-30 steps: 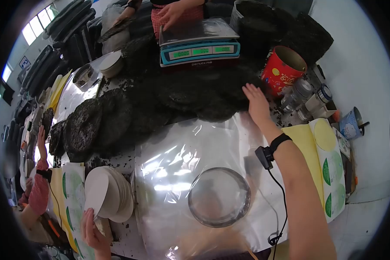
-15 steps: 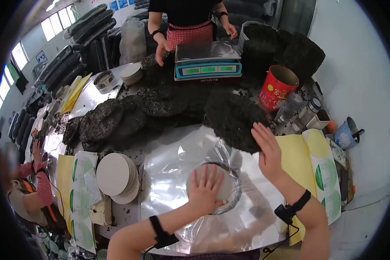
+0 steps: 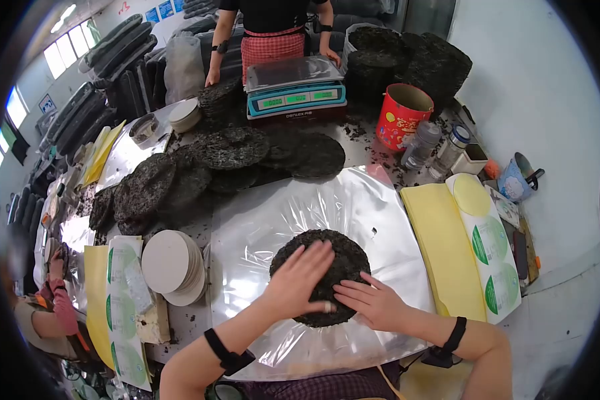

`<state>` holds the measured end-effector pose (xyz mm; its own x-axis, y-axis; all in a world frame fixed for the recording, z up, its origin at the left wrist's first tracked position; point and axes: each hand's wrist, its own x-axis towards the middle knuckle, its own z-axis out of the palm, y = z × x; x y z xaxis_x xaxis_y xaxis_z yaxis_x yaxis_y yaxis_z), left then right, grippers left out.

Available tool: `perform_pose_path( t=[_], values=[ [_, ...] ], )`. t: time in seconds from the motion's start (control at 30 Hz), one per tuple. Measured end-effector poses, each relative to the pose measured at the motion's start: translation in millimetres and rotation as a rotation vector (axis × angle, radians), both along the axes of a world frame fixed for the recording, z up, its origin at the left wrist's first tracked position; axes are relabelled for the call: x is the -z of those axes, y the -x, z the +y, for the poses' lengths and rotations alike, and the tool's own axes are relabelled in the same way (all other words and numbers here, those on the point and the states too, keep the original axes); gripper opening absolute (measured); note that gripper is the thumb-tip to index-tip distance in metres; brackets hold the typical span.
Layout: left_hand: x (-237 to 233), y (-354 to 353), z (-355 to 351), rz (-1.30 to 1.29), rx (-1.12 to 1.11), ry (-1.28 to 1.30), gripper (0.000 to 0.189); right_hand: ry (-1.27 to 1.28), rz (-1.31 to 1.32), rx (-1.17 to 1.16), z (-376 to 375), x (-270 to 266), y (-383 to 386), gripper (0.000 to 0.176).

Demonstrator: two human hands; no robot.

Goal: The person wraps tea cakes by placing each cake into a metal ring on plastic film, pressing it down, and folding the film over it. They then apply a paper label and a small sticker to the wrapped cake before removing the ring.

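Observation:
A black, rough round cake that looks like dried seaweed [image 3: 327, 313] lies flat on a shiny clear plastic sheet [image 3: 247, 213]. My left hand [image 3: 297, 283] rests on its left half, open, fingers stretched out and thumb apart. On the cake's right edge lies my right hand [image 3: 375, 303], open and flat, fingers extended toward the middle. Whatever is directly beneath the cake is hidden. Left of the sheet stands a stack of pale round card discs [image 3: 167, 260]. More dark seaweed cakes [image 3: 233, 148] overlap in a row beyond the sheet.
A blue-framed digital scale [image 3: 295, 100] stands at the back, with a co-worker [image 3: 273, 30] behind it. To the right are a red tin [image 3: 404, 117], clear bottles [image 3: 421, 143] and yellow sheets [image 3: 440, 247]. Another person [image 3: 47, 320] works at the far left.
My right hand has brought the seaweed cake down from the far pile onto the sheet, covering the card disc and ring there. My left hand now lies on the cake. The co-worker's hands have lowered.

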<state>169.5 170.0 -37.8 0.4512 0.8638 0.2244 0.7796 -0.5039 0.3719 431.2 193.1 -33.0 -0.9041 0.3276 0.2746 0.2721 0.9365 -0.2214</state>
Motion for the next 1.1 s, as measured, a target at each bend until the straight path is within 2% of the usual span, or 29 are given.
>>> perform_pose_path(
  t=[0.03, 0.07, 0.13, 0.17, 0.23, 0.3, 0.37, 0.4, 0.47, 0.5, 0.57, 0.7, 0.77, 0.83, 0.9, 1.0, 1.1],
  values=[
    [10, -7, -5, 0.125, 0.061, 0.029, 0.1, 0.006, -0.031, 0.017, 0, -6, 1, 0.04],
    [3, -8, -2, 0.125, 0.034, 0.04, 0.111, 0.016, -0.032, 0.025, 4, -9, 4, 0.04],
    [5, -10, 2, 0.16, 0.043, 0.04, 0.111, 0.04, 0.139, -0.042, 21, -12, 16, 0.032],
    [5, -10, 4, 0.187, 0.034, 0.03, 0.11, 0.039, 0.144, -0.033, 27, -5, 26, 0.032],
    [7, -12, 4, 0.207, 0.043, 0.033, 0.11, 0.12, -0.322, -0.005, 43, 13, 44, 0.024],
    [10, -12, 9, 0.242, 0.03, 0.03, 0.11, 0.092, -0.271, -0.008, 49, 12, 44, 0.021],
    [7, -13, 9, 0.243, 0.033, 0.035, 0.109, 0.261, 0.046, 0.047, 43, 13, 42, 0.039],
    [6, -12, 11, 0.272, 0.033, 0.041, 0.109, 0.255, 0.052, 0.051, 45, 12, 48, 0.039],
    [12, -11, 13, 0.304, 0.034, 0.054, 0.108, 0.271, 0.191, 0.045, 41, 8, 63, 0.068],
    [13, -12, 16, 0.306, 0.039, 0.054, 0.108, 0.272, 0.193, 0.05, 42, 12, 67, 0.068],
    [11, -14, 18, 0.477, 0.023, 0.142, 0.109, 0.172, -0.042, 0.093, 44, 28, 74, 0.091],
    [23, -17, 23, 0.57, 0.021, 0.227, 0.114, 0.167, -0.04, 0.077, 49, 50, 79, 0.095],
    [34, -18, 26, 0.636, 0.067, 0.347, 0.117, 0.142, -0.134, 0.079, 49, 58, 80, 0.099],
    [40, -21, 30, 0.668, 0.068, 0.363, 0.117, 0.144, -0.207, 0.095, 50, 65, 81, 0.101],
    [41, -22, 35, 0.667, 0.104, 0.593, 0.116, 0.151, -0.204, 0.095, 48, 69, 82, 0.1],
    [53, -20, 34, 0.567, 0.106, 0.562, 0.113, 0.104, -0.232, 0.111, 49, 82, 83, 0.1],
    [83, -22, 30, 0.65, 0.022, 0.464, 0.111, 0.146, -0.195, 0.067, 59, 85, 85, 0.099]
  ],
)
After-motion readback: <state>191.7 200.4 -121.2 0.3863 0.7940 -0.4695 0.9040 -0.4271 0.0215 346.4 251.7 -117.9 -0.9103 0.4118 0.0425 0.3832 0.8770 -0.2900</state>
